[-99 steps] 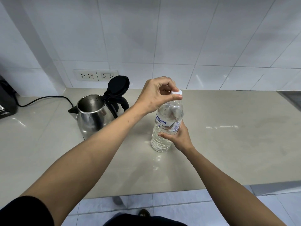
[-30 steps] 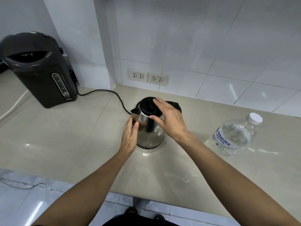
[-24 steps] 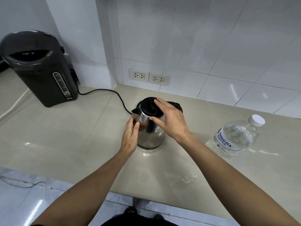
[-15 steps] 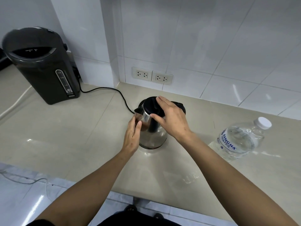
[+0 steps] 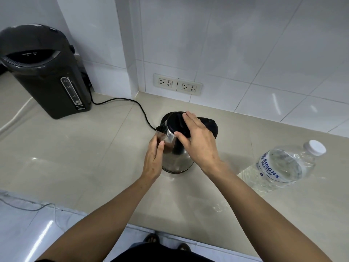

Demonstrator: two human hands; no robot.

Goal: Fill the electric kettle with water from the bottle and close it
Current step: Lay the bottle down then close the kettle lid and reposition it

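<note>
The steel electric kettle (image 5: 177,159) stands mid-counter with its black lid (image 5: 174,121) down. My right hand (image 5: 198,142) lies flat on the lid, fingers spread, thumb at the front rim. My left hand (image 5: 153,161) is cupped against the kettle's left side, just below the spout. The clear water bottle (image 5: 281,167) stands apart to the right with its white cap (image 5: 314,147) on and water in its lower part. Neither hand touches it.
A dark hot-water dispenser (image 5: 43,72) stands at the back left. A black cord (image 5: 128,103) runs across the beige counter (image 5: 75,148) to the kettle. Two wall sockets (image 5: 177,85) sit behind. The counter's front edge is near my body.
About three seconds ago both hands were on the bottle and the kettle lid stood open. Now the lid is down and both hands are on the kettle. Over the last second they hardly moved.
</note>
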